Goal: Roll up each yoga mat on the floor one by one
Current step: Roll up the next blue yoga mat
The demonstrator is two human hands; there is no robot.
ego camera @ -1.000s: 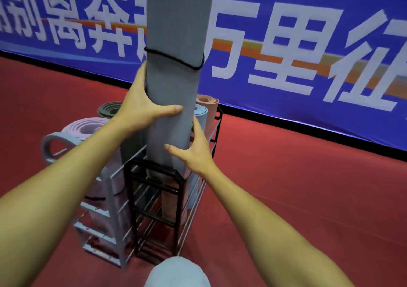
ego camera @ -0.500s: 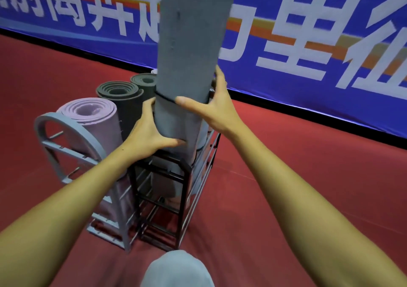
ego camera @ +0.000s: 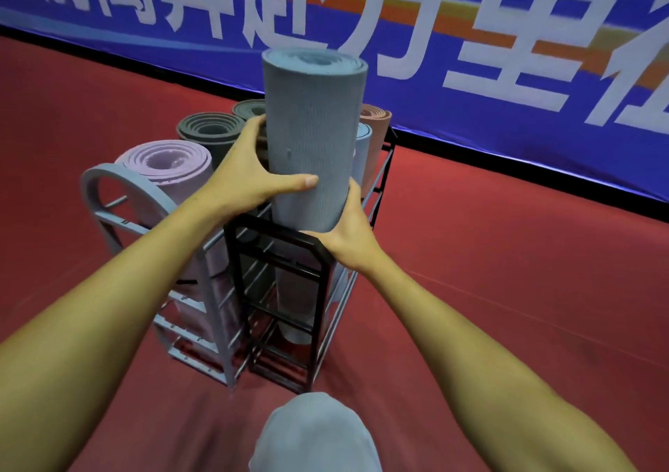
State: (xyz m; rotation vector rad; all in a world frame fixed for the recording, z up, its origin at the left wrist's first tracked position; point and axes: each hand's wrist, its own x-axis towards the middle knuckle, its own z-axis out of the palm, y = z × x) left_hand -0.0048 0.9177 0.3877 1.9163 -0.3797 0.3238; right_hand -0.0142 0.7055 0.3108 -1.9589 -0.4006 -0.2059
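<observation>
Grey foam is what my grip is closed on: the grey rolled mat [ego camera: 313, 138] stands upright with its long axis vertical, its lower part already inside the black rack [ego camera: 278, 290] and its upper part rising well above the rack's top rail. My left hand [ego camera: 249, 178] wraps the roll from the left side at mid-height, thumb laid across the front face and fingers curled round the back. My right hand [ego camera: 349, 236] holds the roll lower down on the right, just above the rack's rim, fingers curled behind it. The left hand is the higher of the two; the right hand sits nearer the rim. The roll lies straight ahead of both hands, between them. I judge the bottom end to be at or close to the rack's floor, though the bars partly hide it. Other rolled mats stand beside it: a purple mat [ego camera: 168, 162] in the grey rack [ego camera: 108, 189] to the left, two dark grey ones behind, a light blue and a pink one to the right. Any release should leave the axis vertical so the roll does not lean on its neighbours.
</observation>
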